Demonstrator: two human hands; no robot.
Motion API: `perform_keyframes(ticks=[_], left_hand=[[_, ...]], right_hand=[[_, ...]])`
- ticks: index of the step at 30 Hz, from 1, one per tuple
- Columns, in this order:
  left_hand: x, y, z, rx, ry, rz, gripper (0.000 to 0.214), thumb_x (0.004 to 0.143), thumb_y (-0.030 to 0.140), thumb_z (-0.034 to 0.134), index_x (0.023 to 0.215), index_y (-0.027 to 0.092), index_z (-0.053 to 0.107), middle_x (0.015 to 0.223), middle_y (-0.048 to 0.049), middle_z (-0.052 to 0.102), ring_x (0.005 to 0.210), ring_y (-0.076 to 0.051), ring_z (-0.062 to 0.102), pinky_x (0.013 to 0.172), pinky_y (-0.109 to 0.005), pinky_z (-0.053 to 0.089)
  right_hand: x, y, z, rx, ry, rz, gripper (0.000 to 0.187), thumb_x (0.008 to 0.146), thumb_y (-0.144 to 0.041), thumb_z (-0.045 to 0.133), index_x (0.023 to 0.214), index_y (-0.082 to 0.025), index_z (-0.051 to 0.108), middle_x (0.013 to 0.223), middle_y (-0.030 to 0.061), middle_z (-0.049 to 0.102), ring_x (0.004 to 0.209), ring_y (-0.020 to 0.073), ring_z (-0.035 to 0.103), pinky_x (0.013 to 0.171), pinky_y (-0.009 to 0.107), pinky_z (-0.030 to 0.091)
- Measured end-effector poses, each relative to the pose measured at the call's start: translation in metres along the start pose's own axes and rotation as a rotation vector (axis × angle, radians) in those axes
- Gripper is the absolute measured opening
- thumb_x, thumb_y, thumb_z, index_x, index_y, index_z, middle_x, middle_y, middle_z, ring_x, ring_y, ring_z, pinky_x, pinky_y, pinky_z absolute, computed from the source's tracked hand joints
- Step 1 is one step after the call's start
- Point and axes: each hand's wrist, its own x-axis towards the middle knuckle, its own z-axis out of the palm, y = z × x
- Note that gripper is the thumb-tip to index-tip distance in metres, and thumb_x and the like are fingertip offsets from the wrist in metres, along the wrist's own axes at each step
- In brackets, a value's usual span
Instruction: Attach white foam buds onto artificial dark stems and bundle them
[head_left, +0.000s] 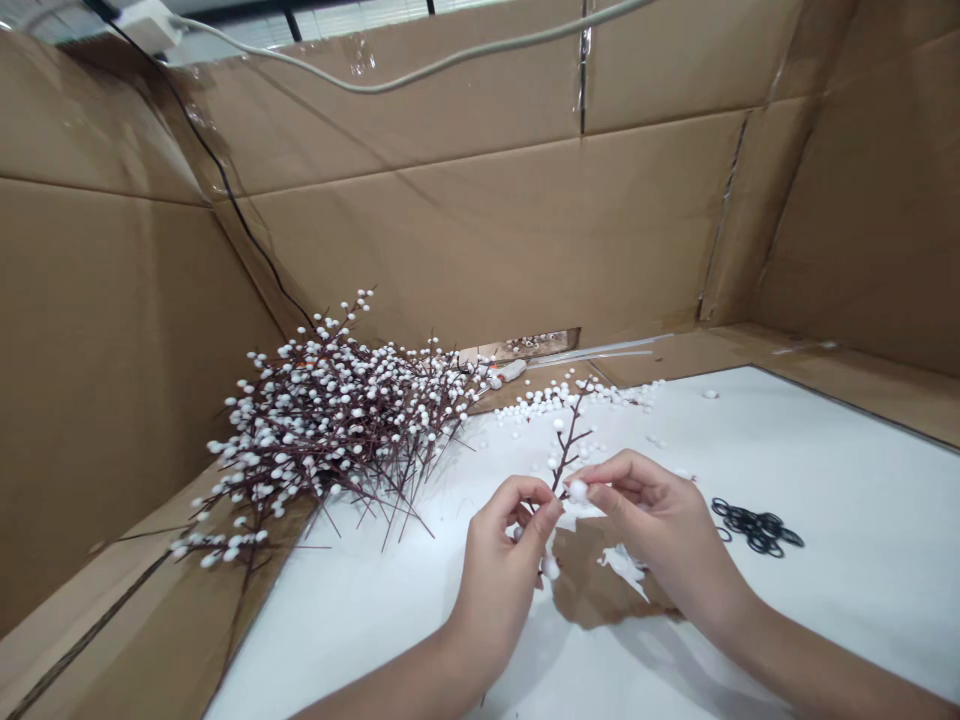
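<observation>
A brown artificial berry branch (pixel 568 446) stands tilted above the white board, its stem pinched between the thumb and fingers of my left hand (pixel 504 560). Several white berries sit on the branch, above and below that hand. My right hand (pixel 664 530) closes thumb and forefinger on a white berry (pixel 577 490) at a side twig, close to my left fingertips. Whether this berry is fixed to the twig cannot be made out. Beneath both hands lies a brown patch (pixel 592 580) with torn white edges.
A big heap of white-berried branches (pixel 337 410) lies at the left. Loose white berries (pixel 540 400) are scattered along the back of the white board (pixel 847 500). Black rings (pixel 761 528) lie at the right. Near the back is a glue gun-like white tool (pixel 510 371). Cardboard walls (pixel 480 240) surround the area.
</observation>
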Motion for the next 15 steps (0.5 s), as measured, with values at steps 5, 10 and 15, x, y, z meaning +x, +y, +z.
perform_keyframes(ticks=[5, 10, 15], left_hand=[[-0.0006, 0.0014, -0.0004, 0.036, 0.017, 0.052, 0.016, 0.076, 0.034, 0.056, 0.070, 0.020, 0.055, 0.059, 0.0055, 0.047, 0.046, -0.005, 0.041, 0.039, -0.014, 0.035], [0.0003, 0.0007, -0.0013, 0.087, 0.020, 0.101, 0.013, 0.076, 0.030, 0.056, 0.068, 0.020, 0.056, 0.060, 0.0047, 0.051, 0.047, -0.006, 0.043, 0.042, -0.016, 0.035], [0.0003, 0.0033, -0.0037, 0.161, 0.026, 0.145, 0.011, 0.075, 0.024, 0.055, 0.065, 0.019, 0.057, 0.061, 0.0044, 0.054, 0.049, -0.006, 0.044, 0.049, -0.018, 0.037]], right_hand=[[-0.0020, 0.0051, 0.0005, 0.025, 0.003, 0.007, 0.017, 0.070, -0.038, 0.062, 0.068, -0.021, 0.062, 0.081, 0.0027, 0.067, 0.067, 0.0141, 0.058, 0.055, 0.022, 0.046], [-0.0040, 0.0100, 0.0012, 0.059, -0.005, 0.017, 0.019, 0.069, -0.041, 0.063, 0.066, -0.022, 0.060, 0.084, 0.0023, 0.067, 0.071, 0.0142, 0.060, 0.059, 0.022, 0.047], [-0.0043, 0.0090, 0.0018, 0.063, -0.020, -0.011, 0.018, 0.070, -0.039, 0.063, 0.065, -0.022, 0.060, 0.082, 0.0017, 0.067, 0.072, 0.0139, 0.060, 0.061, 0.022, 0.048]])
